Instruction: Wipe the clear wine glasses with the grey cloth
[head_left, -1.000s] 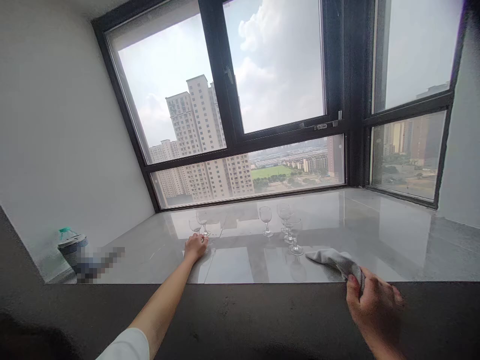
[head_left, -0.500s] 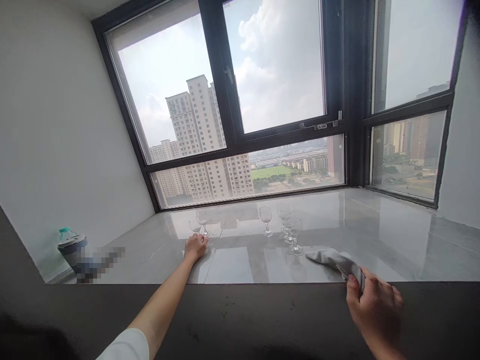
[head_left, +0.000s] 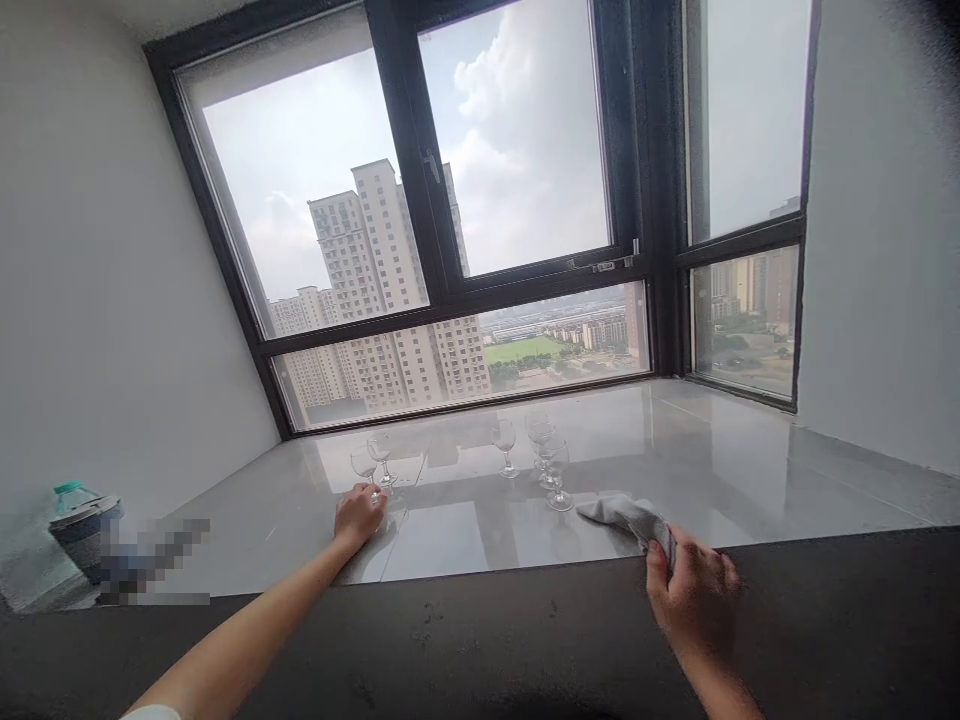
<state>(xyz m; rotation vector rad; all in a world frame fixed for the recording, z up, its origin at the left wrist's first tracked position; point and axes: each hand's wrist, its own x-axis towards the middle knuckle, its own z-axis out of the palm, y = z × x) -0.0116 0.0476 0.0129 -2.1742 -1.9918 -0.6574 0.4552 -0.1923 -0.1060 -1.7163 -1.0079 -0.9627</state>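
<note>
Grey cloth (head_left: 621, 513) in right hand (head_left: 697, 590), long axis sideways (tip leftward)

Window (head_left: 480, 220) farther left in view

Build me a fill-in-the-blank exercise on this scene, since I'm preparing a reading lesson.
1. The crumpled grey cloth is gripped in the person's ____ bare hand.
2. Close to the bare left hand are exactly ____ clear, stemmed glasses.
3. The large window's frame is much ____ in shade than the pale, smooth wall.

Missing words, in order: right; two; darker.
</note>
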